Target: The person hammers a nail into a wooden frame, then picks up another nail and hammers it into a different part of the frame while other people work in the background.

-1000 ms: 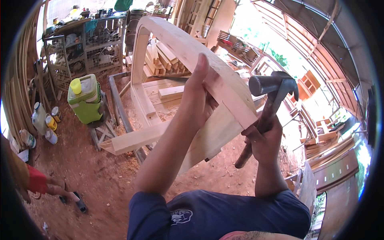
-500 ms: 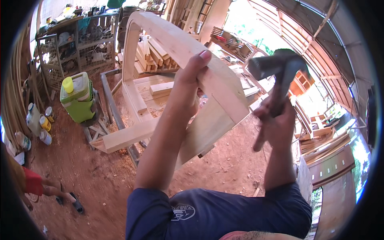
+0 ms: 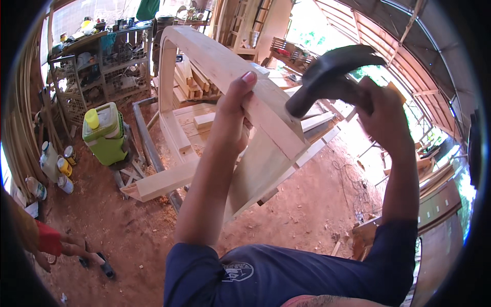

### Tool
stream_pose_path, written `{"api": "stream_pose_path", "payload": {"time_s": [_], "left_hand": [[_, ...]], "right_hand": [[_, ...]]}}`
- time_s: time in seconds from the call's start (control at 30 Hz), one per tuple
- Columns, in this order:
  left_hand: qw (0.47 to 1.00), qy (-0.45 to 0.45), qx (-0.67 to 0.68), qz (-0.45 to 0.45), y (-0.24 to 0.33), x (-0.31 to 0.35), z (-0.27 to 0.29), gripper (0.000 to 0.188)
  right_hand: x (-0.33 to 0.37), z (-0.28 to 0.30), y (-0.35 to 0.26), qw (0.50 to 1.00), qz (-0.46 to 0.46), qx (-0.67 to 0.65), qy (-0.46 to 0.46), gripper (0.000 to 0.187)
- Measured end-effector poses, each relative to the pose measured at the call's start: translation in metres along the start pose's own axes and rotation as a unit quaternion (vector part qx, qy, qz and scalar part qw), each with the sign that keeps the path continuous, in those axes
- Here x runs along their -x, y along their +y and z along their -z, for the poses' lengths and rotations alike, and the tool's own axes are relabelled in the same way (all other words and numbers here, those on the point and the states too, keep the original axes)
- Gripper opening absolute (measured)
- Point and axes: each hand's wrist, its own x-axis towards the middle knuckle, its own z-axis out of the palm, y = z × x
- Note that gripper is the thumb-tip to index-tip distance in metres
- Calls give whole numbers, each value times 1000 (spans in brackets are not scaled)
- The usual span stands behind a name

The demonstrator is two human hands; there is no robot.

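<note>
A pale wooden frame [image 3: 209, 53] with a rounded corner stands before me, its upper rail sloping down to the right toward me. Round that rail my left hand [image 3: 238, 105] is closed, thumb on top and fingers mostly hidden behind the wood. A claw hammer [image 3: 327, 77] is gripped in my right hand [image 3: 383, 115]. Its dark head is at the rail's near right end, the striking face touching or just above the wood; I cannot tell which. Below the joint runs a broad pale board [image 3: 261, 163], part of the same frame.
Sawn timber pieces [image 3: 192, 82] lie behind the frame. On the left stand a green cooler [image 3: 106, 135] with a yellow cup on its lid, and several paint cans and jugs [image 3: 50, 158]. Another person's leg [image 3: 76, 248] shows at lower left. Metal bars [image 3: 148, 135] run beside the frame.
My right hand has moved up and right, and the hammer head has swung down to the left onto or close to the rail end. My left hand keeps its grip on the rail.
</note>
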Motion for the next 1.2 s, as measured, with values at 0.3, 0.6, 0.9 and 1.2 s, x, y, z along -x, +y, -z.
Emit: {"api": "stream_pose_path", "payload": {"time_s": [0.3, 0.6, 0.9, 1.2], "left_hand": [[998, -51, -43, 17, -1, -2, 7, 46], [997, -46, -61, 12, -4, -4, 8, 51], [996, -75, -56, -9, 1, -4, 6, 60], [877, 158, -410, -195, 24, 72, 51, 50]], "right_hand": [[-9, 1, 15, 940, -201, -255, 107, 15], [-1, 1, -7, 980, -162, -117, -2, 47], [52, -30, 3, 926, -156, -339, 53, 31], [146, -102, -17, 626, -264, -734, -19, 27]]}}
